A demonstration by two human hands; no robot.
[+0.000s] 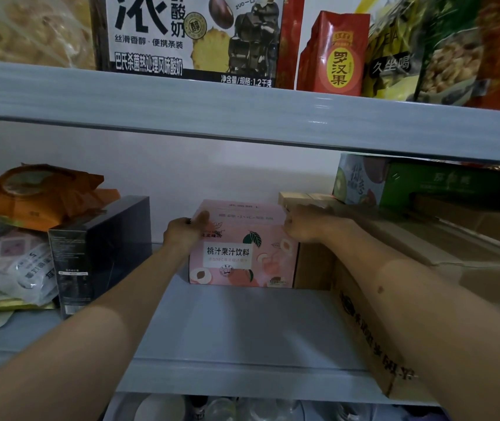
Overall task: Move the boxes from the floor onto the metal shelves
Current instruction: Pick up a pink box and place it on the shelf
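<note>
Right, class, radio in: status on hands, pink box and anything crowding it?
Both hands, left and right, gripping pink box. Box down on shelf, far back. Brown carton tight on its right; dark box clear left.

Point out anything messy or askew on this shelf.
The crumpled orange bag lies slumped atop loose packets at left, an untidy heap. The pink cardboard juice box, held by both hands, stands square.

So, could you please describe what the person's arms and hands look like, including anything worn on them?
Both arms are bare as far as the view shows: no sleeves, gloves, watch or bracelets. The left hand and right hand carry no visible rings. The right forearm has a small dark mark on its upper side. The dim light blurs finer detail, such as the fingernails.
</note>
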